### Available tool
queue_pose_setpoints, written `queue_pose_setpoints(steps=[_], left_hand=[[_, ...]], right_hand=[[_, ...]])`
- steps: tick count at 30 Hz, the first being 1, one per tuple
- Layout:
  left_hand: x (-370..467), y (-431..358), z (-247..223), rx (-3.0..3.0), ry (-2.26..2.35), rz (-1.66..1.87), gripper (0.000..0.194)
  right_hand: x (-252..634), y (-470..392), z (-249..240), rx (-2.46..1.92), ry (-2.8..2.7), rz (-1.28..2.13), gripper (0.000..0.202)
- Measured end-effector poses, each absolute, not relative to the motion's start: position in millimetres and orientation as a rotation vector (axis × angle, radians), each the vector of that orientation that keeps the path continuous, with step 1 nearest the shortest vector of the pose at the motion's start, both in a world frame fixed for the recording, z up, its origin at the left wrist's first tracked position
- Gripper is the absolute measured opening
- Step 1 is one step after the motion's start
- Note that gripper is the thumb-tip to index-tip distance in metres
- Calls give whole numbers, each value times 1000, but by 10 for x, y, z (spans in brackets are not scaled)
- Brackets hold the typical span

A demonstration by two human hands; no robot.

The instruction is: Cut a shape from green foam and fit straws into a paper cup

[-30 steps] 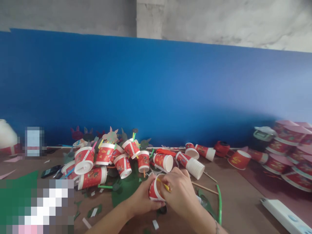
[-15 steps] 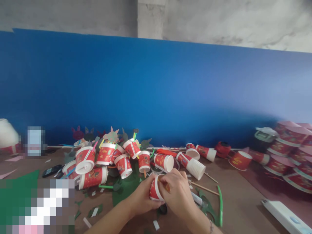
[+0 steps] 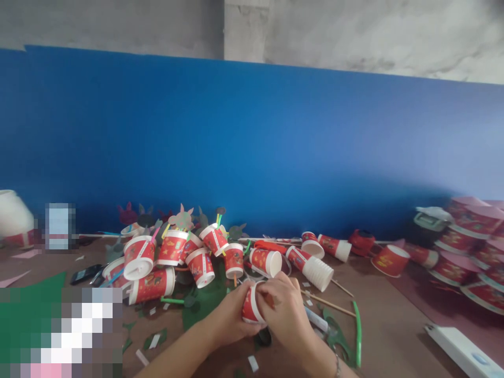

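Note:
A red paper cup with a white rim [image 3: 251,307] lies tilted in my left hand [image 3: 226,314], whose fingers and thumb wrap round its side. The closed fingers of my right hand [image 3: 286,311] are at the mouth of this cup. A bit of orange shows beside those fingers; what they pinch, if anything, is hidden. Just behind my hands lies another red paper cup [image 3: 264,262] on its side. A stack of nested paper cups [image 3: 309,266] rests to its right.
Several decorated cups with straws and paper animal shapes [image 3: 173,248] are heaped at the left. Paper scraps [image 3: 155,341], a green straw [image 3: 357,333], wooden sticks [image 3: 328,303] and a white box-shaped thing [image 3: 464,346] lie on the brown table [image 3: 397,315]. More cups [image 3: 457,268] pile up at far right.
The right fingers have shifted slightly at the cup's mouth, and the cup has turned a little in the left hand. The whole view has moved slightly.

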State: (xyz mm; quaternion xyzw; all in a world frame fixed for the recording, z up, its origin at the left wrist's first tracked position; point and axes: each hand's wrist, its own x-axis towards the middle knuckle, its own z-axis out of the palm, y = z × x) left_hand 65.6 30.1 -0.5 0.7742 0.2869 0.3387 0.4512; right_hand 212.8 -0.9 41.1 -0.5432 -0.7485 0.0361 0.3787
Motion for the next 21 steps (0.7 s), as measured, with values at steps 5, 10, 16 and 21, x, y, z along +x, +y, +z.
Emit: queue_pose_setpoints(steps=[5, 10, 16, 21], left_hand=[[663, 304, -40, 1936, 717, 850, 54], [670, 293, -86, 1950, 783, 833, 57], [661, 311, -98, 1985, 799, 815, 61], [637, 333, -63, 2025, 840, 788, 60]], right_hand=[[2139, -9, 421, -1410, -1920, 57, 16], [2114, -24, 425, -1422, -1877, 123, 16], [2097, -26, 404, -1410, -1873, 155, 20], [2111, -18, 411, -1382, -1878, 117, 16]])
